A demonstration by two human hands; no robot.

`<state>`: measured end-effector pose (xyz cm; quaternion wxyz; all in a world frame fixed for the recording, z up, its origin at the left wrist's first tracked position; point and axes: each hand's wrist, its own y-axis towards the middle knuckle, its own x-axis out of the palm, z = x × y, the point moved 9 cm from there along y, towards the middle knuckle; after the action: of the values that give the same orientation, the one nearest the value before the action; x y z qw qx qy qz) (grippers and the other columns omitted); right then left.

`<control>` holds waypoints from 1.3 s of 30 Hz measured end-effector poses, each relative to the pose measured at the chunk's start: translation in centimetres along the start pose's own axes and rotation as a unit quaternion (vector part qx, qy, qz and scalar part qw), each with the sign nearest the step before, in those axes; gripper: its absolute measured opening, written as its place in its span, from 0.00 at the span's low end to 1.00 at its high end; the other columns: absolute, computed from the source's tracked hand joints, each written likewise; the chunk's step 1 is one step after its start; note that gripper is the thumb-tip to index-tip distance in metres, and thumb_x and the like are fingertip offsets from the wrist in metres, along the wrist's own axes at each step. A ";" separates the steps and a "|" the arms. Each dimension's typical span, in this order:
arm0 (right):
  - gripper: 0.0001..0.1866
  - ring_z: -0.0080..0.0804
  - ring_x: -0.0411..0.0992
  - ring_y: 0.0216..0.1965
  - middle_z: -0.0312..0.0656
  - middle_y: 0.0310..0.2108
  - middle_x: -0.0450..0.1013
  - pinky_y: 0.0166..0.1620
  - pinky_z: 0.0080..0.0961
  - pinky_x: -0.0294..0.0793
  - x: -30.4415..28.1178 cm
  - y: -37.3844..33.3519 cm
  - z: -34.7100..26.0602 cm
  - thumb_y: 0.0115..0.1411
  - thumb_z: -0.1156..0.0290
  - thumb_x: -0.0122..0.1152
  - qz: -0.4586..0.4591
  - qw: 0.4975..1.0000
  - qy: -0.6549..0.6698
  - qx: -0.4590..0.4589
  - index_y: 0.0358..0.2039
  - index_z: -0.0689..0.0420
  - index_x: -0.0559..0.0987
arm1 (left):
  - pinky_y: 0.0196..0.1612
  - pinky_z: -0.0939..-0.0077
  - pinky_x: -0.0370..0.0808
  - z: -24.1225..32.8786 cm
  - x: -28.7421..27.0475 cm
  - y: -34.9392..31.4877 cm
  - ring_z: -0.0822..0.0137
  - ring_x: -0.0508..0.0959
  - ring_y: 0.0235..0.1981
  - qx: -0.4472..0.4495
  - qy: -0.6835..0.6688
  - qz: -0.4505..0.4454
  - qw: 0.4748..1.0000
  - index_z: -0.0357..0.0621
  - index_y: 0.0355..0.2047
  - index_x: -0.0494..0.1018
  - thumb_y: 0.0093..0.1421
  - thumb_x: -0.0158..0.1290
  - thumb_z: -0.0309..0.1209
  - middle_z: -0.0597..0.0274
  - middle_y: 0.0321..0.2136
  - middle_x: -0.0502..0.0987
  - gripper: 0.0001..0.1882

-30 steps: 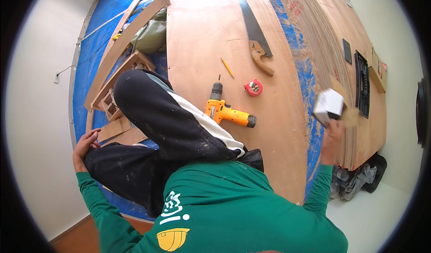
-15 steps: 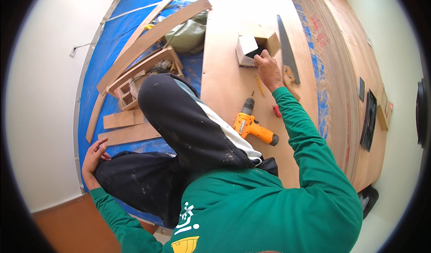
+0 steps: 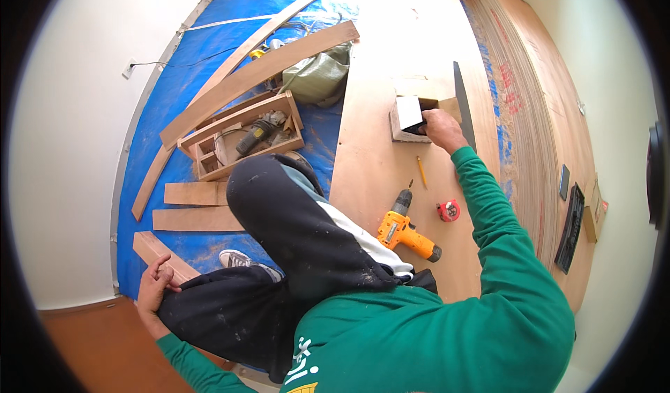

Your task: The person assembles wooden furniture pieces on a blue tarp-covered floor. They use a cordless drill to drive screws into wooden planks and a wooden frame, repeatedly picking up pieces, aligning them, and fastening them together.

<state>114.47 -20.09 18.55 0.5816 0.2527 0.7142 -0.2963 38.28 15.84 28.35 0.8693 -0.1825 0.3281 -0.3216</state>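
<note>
The left hand (image 3: 153, 285) lies beside the black-trousered leg (image 3: 230, 313), fingers loosely curled and bare of any load. Ahead, a yellow-and-black pistol-shaped drill (image 3: 399, 231) lies on a smooth tan plywood sheet (image 3: 370, 176). Beyond it, the right hand (image 3: 441, 129) reaches out, fingers bent at the open side of a white-and-brown cardboard box (image 3: 407, 117); whether they grip it, I cannot tell. Bare plywood runs leftward from the box to the sheet's edge; a thin dark saw blade (image 3: 463, 103) lies rightward.
</note>
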 end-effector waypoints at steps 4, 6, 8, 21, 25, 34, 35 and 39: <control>0.10 0.52 0.83 0.49 0.52 0.43 0.85 0.52 0.45 0.82 -0.5 0.6 1.7 0.61 0.71 0.73 0.016 0.993 0.107 0.039 0.43 0.58 0.88 | 0.33 0.76 0.83 -0.4 -0.5 0.6 0.69 0.83 0.26 0.006 0.001 -0.008 1.000 0.34 0.71 0.68 0.70 0.65 0.42 0.64 0.27 0.79 0.36; 0.09 0.52 0.83 0.49 0.53 0.45 0.84 0.53 0.44 0.81 -0.3 1.0 2.4 0.60 0.71 0.73 0.004 0.989 0.138 0.049 0.40 0.59 0.88 | 0.33 0.75 0.84 -0.6 -0.8 1.2 0.69 0.83 0.27 0.006 0.001 -0.017 1.000 0.34 0.71 0.68 0.71 0.65 0.42 0.63 0.27 0.79 0.36; 0.09 0.53 0.83 0.49 0.55 0.45 0.84 0.54 0.44 0.81 -0.4 1.4 3.1 0.60 0.71 0.72 0.030 0.990 0.127 0.062 0.40 0.60 0.88 | 0.33 0.74 0.84 -0.8 -0.9 1.8 0.68 0.84 0.27 -0.001 -0.001 -0.024 1.000 0.33 0.71 0.67 0.71 0.64 0.41 0.62 0.27 0.79 0.36; 0.10 0.48 0.80 0.30 0.50 0.26 0.77 0.40 0.46 0.82 -9.4 -3.6 -1.6 0.75 0.73 0.54 0.368 0.929 -0.038 -0.027 0.41 0.65 0.82 | 0.40 0.72 0.79 14.8 5.3 -2.2 0.66 0.83 0.34 0.235 0.214 0.148 0.936 0.41 0.63 0.79 0.64 0.66 0.26 0.55 0.36 0.82 0.26; 0.20 0.17 0.69 0.24 0.31 0.23 0.70 0.29 0.20 0.70 -13.3 -7.9 -8.3 0.81 0.58 0.55 0.233 0.893 0.384 0.036 0.37 0.61 0.80 | 0.49 0.67 0.80 22.9 12.9 -4.3 0.59 0.83 0.43 0.396 0.102 0.133 0.903 0.42 0.60 0.81 0.59 0.71 0.24 0.54 0.42 0.83 0.27; 0.18 0.14 0.66 0.24 0.29 0.23 0.70 0.27 0.18 0.64 -14.3 -12.7 -29.4 0.79 0.59 0.60 0.090 0.866 0.482 -0.092 0.35 0.60 0.81 | 0.52 0.71 0.80 29.5 20.7 -3.1 0.65 0.83 0.50 0.503 -0.061 0.092 0.857 0.41 0.59 0.83 0.62 0.72 0.28 0.58 0.48 0.83 0.24; 0.18 0.13 0.66 0.24 0.28 0.23 0.70 0.27 0.16 0.64 -13.6 -13.1 -30.3 0.80 0.60 0.59 0.052 0.832 0.546 -0.078 0.35 0.60 0.81 | 0.52 0.72 0.81 28.9 21.4 -2.2 0.66 0.83 0.50 0.461 -0.149 0.047 0.874 0.41 0.57 0.83 0.63 0.71 0.26 0.58 0.48 0.83 0.22; 0.17 0.13 0.66 0.24 0.29 0.25 0.70 0.27 0.15 0.63 -12.4 -15.5 -33.3 0.82 0.61 0.55 0.009 0.756 0.641 -0.132 0.38 0.60 0.82 | 0.52 0.76 0.81 27.0 25.7 -0.1 0.70 0.83 0.48 0.344 -0.443 -0.100 0.822 0.40 0.52 0.85 0.66 0.67 0.21 0.59 0.47 0.84 0.14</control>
<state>83.26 -7.21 37.67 0.0184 0.3108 0.9496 0.0374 71.65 1.20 36.19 0.8903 -0.0262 -0.2443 -0.3834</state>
